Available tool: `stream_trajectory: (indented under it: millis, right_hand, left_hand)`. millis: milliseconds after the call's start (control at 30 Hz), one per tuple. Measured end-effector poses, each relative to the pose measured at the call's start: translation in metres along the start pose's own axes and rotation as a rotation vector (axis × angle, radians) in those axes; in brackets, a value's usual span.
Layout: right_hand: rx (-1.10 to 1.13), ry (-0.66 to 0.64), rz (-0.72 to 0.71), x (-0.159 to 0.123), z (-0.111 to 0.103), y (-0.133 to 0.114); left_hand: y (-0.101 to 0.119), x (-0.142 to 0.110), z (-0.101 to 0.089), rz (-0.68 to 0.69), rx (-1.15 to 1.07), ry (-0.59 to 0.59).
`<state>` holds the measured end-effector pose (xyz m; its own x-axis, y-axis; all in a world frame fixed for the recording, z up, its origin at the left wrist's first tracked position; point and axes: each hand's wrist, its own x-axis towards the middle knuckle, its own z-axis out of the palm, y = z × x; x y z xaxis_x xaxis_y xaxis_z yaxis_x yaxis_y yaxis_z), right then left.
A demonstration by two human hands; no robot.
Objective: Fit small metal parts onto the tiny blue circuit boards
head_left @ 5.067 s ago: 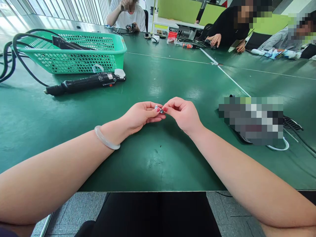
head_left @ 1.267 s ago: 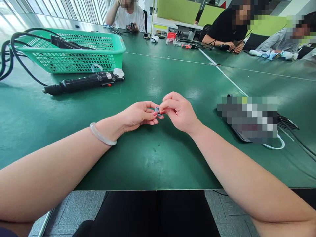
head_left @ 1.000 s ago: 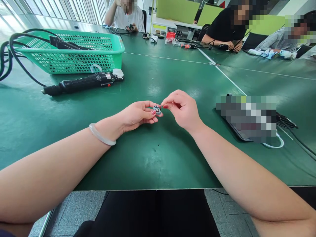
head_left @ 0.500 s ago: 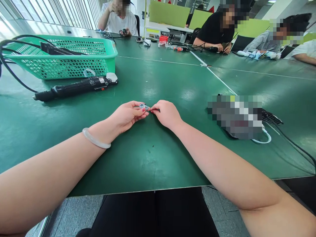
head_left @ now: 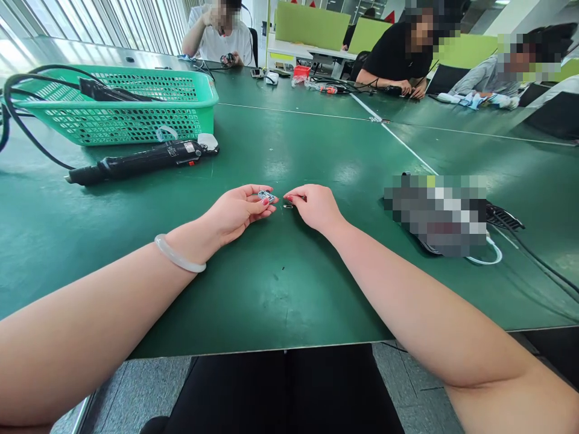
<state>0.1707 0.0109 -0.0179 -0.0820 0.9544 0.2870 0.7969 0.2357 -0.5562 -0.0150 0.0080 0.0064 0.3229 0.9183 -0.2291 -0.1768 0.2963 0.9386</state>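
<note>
My left hand (head_left: 242,208) is above the green table, thumb and fingers closed on a small blue-and-silver piece (head_left: 266,196). It resembles a tiny circuit board, but is too small to name for certain. Just to its right is my right hand (head_left: 316,208), with thumb and fingertips pinched together. A thin silvery piece (head_left: 288,206) shows right at these fingertips and seems to be in the pinch. A narrow gap separates the two hands.
A black corded electric screwdriver (head_left: 149,158) lies in front of a green plastic basket (head_left: 205,96) holding another black tool. At right is a blurred-out dark object (head_left: 436,217) with cables. Several people sit across the green table (head_left: 226,301).
My right hand has drawn away to the right from my left hand, and the silvery piece now shows at its fingertips. My left hand keeps hold of the blue-and-silver piece.
</note>
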Motion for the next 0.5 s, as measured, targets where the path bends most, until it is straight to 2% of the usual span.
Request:
stream_trajectory:
  millis: [200, 500]
  right_hand:
    - [-0.064, -0.079, 0.083, -0.006, -0.013, -0.002]
    - [-0.318, -0.106, -0.03, -0.009, -0.011, -0.008]
  left_hand:
    - [0.0, -0.003, 0.003, -0.002, 0.028, 0.021]
    - [-0.002, -0.003, 0.007, 0.095, 0.141, 0.056]
